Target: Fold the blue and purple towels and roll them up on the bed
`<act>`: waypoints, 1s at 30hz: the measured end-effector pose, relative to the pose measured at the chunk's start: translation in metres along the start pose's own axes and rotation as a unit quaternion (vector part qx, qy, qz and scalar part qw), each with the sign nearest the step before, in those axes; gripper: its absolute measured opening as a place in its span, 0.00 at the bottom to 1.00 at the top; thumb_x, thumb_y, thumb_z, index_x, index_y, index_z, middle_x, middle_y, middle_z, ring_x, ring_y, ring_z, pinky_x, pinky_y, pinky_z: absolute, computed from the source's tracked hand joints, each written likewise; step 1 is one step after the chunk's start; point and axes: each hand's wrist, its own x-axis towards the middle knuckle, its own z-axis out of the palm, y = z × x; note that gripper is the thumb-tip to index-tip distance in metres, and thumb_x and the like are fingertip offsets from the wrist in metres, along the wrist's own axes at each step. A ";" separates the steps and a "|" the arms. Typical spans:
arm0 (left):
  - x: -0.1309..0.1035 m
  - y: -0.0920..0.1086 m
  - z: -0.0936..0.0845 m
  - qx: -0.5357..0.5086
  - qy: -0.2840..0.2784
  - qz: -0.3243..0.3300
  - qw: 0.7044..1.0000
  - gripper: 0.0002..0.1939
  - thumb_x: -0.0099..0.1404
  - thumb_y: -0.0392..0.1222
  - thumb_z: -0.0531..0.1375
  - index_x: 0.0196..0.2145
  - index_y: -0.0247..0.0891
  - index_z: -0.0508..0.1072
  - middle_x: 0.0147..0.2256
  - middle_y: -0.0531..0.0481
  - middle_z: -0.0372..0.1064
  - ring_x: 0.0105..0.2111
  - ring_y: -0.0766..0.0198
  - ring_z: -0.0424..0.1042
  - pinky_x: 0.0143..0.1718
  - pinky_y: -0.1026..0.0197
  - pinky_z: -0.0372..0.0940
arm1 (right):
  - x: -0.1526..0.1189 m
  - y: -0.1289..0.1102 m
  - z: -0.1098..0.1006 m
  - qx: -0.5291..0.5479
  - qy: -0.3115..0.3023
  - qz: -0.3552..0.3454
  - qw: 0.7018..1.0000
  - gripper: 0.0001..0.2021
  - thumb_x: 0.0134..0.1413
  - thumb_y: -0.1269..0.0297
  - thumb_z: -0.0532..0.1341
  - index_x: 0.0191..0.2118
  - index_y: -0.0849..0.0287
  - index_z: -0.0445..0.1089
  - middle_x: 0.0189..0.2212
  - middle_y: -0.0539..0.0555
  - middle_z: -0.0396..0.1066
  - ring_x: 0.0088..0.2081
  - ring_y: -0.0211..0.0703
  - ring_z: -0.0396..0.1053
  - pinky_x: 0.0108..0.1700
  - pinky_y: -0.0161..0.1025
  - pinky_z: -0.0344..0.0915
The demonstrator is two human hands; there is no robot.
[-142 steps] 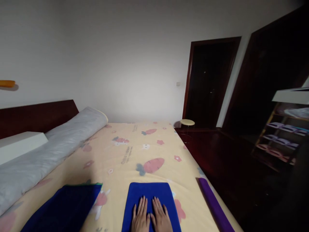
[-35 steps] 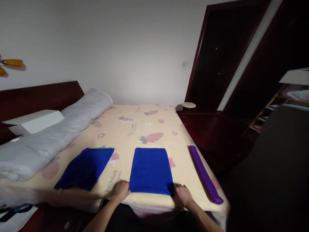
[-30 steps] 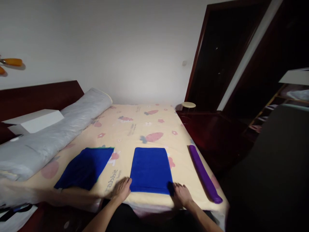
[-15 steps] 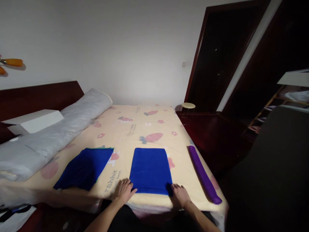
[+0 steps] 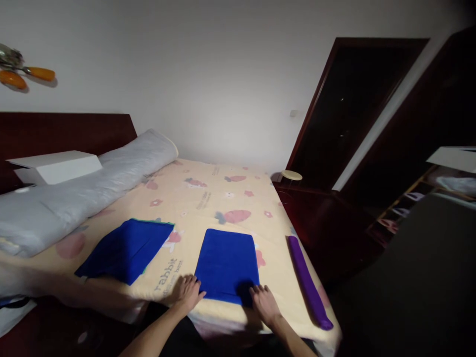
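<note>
A blue cloth (image 5: 227, 265), folded into a neat rectangle, lies flat on the bed. At its near left corner rests my left hand (image 5: 190, 293), fingers bent a little and thumb apart along the cloth's edge. My right hand (image 5: 265, 301) touches the near right corner with its fingertips, fingers slightly spread, and casts a dark shadow on the cloth. Left of these, a second blue cloth (image 5: 128, 250) with a green edge lies loosely spread. To the right, a long purple roll (image 5: 308, 282) lies along the bed's side edge.
The bed has a cream sheet (image 5: 208, 208) printed with carrots and rabbits. A grey rolled quilt (image 5: 122, 161) and a white box (image 5: 70, 168) lie by the dark headboard (image 5: 67, 131). Beyond the bed stands a round stool (image 5: 292, 175); a shelf (image 5: 405, 203) is at right.
My right hand has shifted inward, onto the near right corner of the folded cloth. My left hand stays at the left corner. The camera view has tilted slightly.
</note>
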 end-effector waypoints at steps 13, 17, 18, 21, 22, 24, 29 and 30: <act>-0.002 -0.002 -0.004 -0.007 -0.006 -0.002 1.000 0.20 0.64 0.50 0.53 0.50 0.42 0.73 0.54 0.40 0.71 0.59 0.49 0.64 0.61 0.42 0.51 | 0.052 -0.152 0.032 0.106 0.053 0.020 0.993 0.14 0.59 0.67 0.52 0.45 0.60 0.72 0.38 0.60 0.77 0.41 0.52 0.75 0.42 0.43 0.64; -0.003 -0.002 -0.012 -0.013 -0.013 0.004 1.000 0.19 0.64 0.52 0.54 0.45 0.40 0.75 0.49 0.41 0.74 0.55 0.51 0.67 0.58 0.46 0.56 | 0.046 -0.128 0.043 0.110 0.083 0.056 0.989 0.13 0.58 0.67 0.53 0.41 0.61 0.73 0.38 0.62 0.76 0.42 0.54 0.73 0.45 0.47 0.62; -0.003 -0.002 -0.013 -0.015 -0.014 0.005 1.000 0.19 0.64 0.53 0.53 0.45 0.40 0.75 0.48 0.41 0.74 0.54 0.50 0.68 0.57 0.46 0.57 | 0.042 -0.119 0.045 0.108 0.088 0.067 0.988 0.13 0.58 0.68 0.52 0.41 0.61 0.73 0.38 0.62 0.76 0.42 0.55 0.73 0.45 0.47 0.62; -0.004 -0.003 -0.014 -0.023 -0.017 0.002 1.000 0.20 0.65 0.53 0.52 0.45 0.39 0.75 0.48 0.39 0.74 0.53 0.49 0.68 0.57 0.45 0.56 | 0.028 -0.090 0.053 0.100 0.101 0.096 0.985 0.14 0.58 0.70 0.51 0.43 0.63 0.72 0.37 0.63 0.76 0.42 0.54 0.72 0.45 0.47 0.60; -0.004 -0.003 -0.014 -0.025 -0.018 0.003 1.000 0.21 0.65 0.53 0.52 0.45 0.38 0.75 0.48 0.38 0.74 0.53 0.49 0.68 0.57 0.44 0.55 | 0.024 -0.082 0.055 0.098 0.105 0.101 0.984 0.14 0.59 0.70 0.51 0.43 0.62 0.72 0.37 0.63 0.75 0.42 0.54 0.72 0.46 0.47 0.60; -0.004 -0.003 -0.013 -0.027 -0.015 0.008 0.999 0.21 0.66 0.53 0.51 0.46 0.37 0.74 0.48 0.37 0.74 0.54 0.49 0.68 0.58 0.43 0.53 | 0.017 -0.071 0.058 0.097 0.115 0.105 0.983 0.14 0.60 0.70 0.50 0.43 0.61 0.72 0.37 0.62 0.75 0.42 0.52 0.72 0.46 0.46 0.59; -0.009 -0.009 -0.020 -0.017 0.006 0.050 0.999 0.18 0.68 0.51 0.49 0.41 0.40 0.75 0.44 0.43 0.74 0.52 0.51 0.67 0.58 0.43 0.52 | 0.015 -0.069 0.069 0.104 0.147 0.113 0.977 0.13 0.61 0.69 0.50 0.43 0.60 0.71 0.37 0.60 0.74 0.41 0.52 0.70 0.46 0.47 0.57; -0.010 -0.011 -0.022 -0.012 0.012 0.058 0.998 0.18 0.68 0.50 0.49 0.40 0.41 0.75 0.44 0.44 0.74 0.52 0.52 0.67 0.59 0.43 0.51 | 0.015 -0.070 0.072 0.106 0.158 0.115 0.975 0.13 0.61 0.69 0.50 0.43 0.59 0.71 0.37 0.59 0.74 0.41 0.51 0.70 0.46 0.47 0.57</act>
